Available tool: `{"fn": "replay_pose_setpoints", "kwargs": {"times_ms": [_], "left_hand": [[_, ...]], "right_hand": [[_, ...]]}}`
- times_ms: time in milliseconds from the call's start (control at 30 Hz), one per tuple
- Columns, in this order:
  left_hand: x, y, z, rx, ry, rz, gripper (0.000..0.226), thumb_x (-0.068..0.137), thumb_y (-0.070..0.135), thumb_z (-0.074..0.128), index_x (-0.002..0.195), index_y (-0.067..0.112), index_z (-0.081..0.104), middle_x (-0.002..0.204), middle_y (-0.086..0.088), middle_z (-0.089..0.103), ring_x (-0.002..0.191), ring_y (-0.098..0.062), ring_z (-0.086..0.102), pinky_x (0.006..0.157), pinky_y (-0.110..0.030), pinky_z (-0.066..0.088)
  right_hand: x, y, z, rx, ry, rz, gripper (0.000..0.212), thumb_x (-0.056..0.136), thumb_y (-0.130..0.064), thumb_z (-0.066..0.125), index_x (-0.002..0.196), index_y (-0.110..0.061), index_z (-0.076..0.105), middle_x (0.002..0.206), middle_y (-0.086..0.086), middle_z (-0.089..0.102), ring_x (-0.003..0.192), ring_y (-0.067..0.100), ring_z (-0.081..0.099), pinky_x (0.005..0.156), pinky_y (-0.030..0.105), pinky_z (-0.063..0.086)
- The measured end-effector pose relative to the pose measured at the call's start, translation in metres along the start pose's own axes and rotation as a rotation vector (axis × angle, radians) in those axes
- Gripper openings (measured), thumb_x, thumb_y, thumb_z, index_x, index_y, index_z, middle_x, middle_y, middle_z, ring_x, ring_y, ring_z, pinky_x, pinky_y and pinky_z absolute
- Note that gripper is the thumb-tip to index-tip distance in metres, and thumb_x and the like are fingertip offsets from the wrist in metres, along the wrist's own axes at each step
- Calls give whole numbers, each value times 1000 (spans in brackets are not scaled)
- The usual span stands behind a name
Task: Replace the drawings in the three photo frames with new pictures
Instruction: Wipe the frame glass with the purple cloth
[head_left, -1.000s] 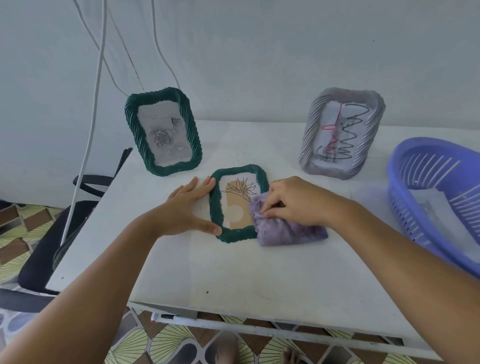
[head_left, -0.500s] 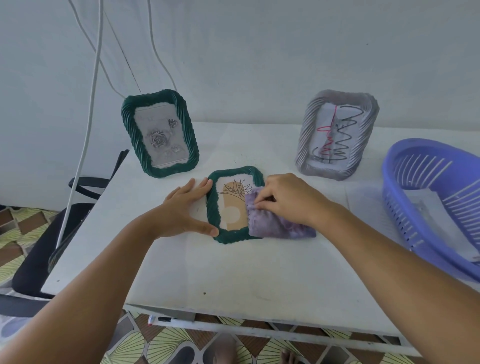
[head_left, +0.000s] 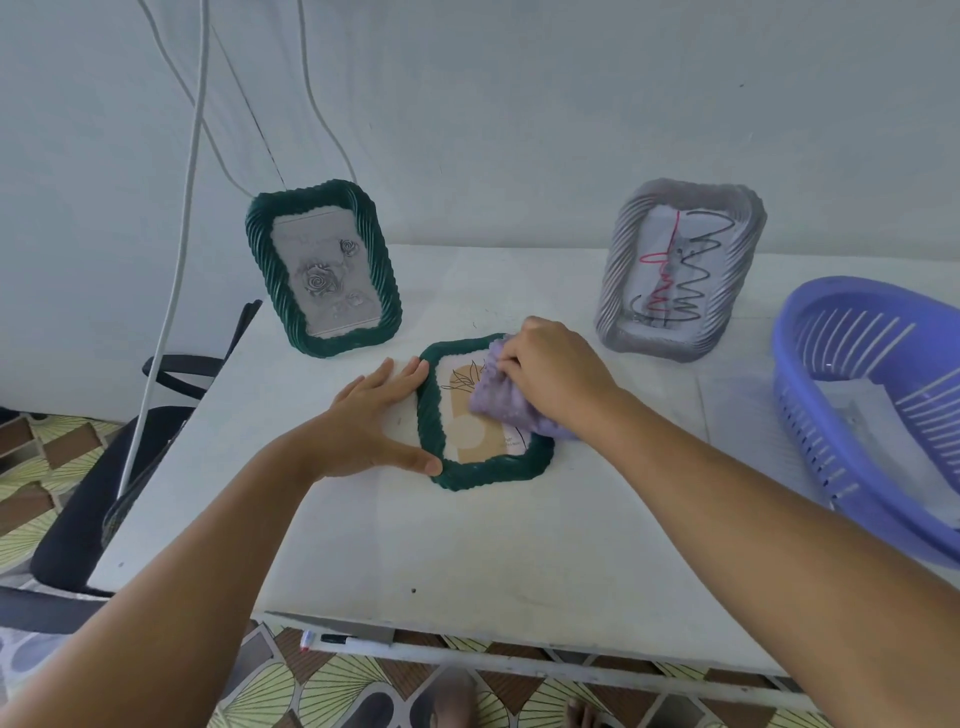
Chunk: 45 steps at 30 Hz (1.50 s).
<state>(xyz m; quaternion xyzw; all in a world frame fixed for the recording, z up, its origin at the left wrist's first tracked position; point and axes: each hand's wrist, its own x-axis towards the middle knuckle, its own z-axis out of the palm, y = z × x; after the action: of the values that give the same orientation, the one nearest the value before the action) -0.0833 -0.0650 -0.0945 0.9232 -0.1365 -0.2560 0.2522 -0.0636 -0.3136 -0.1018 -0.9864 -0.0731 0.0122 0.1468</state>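
A small green frame (head_left: 483, 474) lies flat in the middle of the white table (head_left: 467, 561), holding a beige picture with a line-drawn plant. My left hand (head_left: 376, 415) lies flat and open against its left edge. My right hand (head_left: 558, 374) presses a crumpled purple cloth (head_left: 501, 402) onto the upper right of the glass. A larger green frame (head_left: 323, 270) with a grey rose picture stands at the back left. A grey frame (head_left: 678, 270) with a black and red scribble drawing stands at the back right.
A purple plastic basket (head_left: 872, 415) with white sheets inside sits at the table's right edge. A black chair (head_left: 104, 493) stands left of the table. White cables (head_left: 176, 260) hang down the wall. A marker (head_left: 343, 640) lies on the ledge under the front edge.
My right hand has slid the purple cloth up and left across the frame's glass, from its right side to its upper part. My left hand stays against the frame's left edge.
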Motion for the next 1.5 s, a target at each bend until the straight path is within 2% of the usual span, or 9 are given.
{"fn": "replay_pose_setpoints", "kwargs": {"times_ms": [133,467,600,767,933,1100,1233,1367,1500], "left_hand": [[0,0,0,-1,-2,3,127,63,59,86,157,51,1,167,19,-6,154,-10,-11,124,-41,-1],[2,0,-1,4,-3,-5,127,60,64,83,156,53,1,167,18,-7,155,-13,-10,124,-43,0],[1,-2,-1,-2,1,10,127,62,63,84,157,51,1,167,19,-5,155,-10,-10,125,-41,0],[2,0,0,2,10,25,127,62,62,84,158,48,2,168,17,-3,155,-10,-9,125,-41,0],[6,-5,2,3,6,12,130,59,66,85,157,50,2,167,18,-3,155,-10,-9,126,-43,2],[7,-4,-1,-26,-17,-11,133,57,65,88,157,52,1,168,16,-6,156,-14,-8,127,-49,5],[8,-2,-6,-157,-56,-46,135,55,60,93,157,53,4,169,13,-4,156,-17,-2,125,-52,14],[8,9,-2,-314,110,-78,108,76,63,78,161,40,15,168,10,18,153,-17,15,122,-45,23],[11,17,19,44,317,-184,84,89,75,47,158,31,29,167,-1,18,153,-31,7,122,-55,14]], "right_hand": [[-25,7,-11,3,-69,-93,22,93,-20,64,74,-17,74,79,0,60,70,21,61,66,40,54],[17,0,4,-35,60,-9,20,97,-21,56,92,-17,76,93,0,53,78,19,58,76,38,55],[-3,2,-3,3,39,-73,30,104,-26,50,93,-17,76,94,1,52,79,19,56,74,35,48],[-45,13,-7,84,31,-150,23,102,-32,57,100,-25,79,92,-3,53,82,16,55,72,31,44],[-62,45,-14,137,117,-53,17,99,-33,63,101,-26,78,87,-5,53,75,12,54,68,31,47],[-76,71,-21,16,73,0,20,101,-33,59,106,-26,77,87,-8,48,77,12,50,64,28,34],[-71,60,-23,10,121,29,25,103,-36,54,111,-28,76,100,-4,53,84,16,57,68,31,45],[-55,40,-19,106,128,47,38,103,-44,51,132,-26,67,113,0,54,108,20,55,92,40,49],[-45,27,-9,-6,-51,129,48,101,-61,39,124,-25,60,120,4,45,120,27,42,99,47,41]]}}
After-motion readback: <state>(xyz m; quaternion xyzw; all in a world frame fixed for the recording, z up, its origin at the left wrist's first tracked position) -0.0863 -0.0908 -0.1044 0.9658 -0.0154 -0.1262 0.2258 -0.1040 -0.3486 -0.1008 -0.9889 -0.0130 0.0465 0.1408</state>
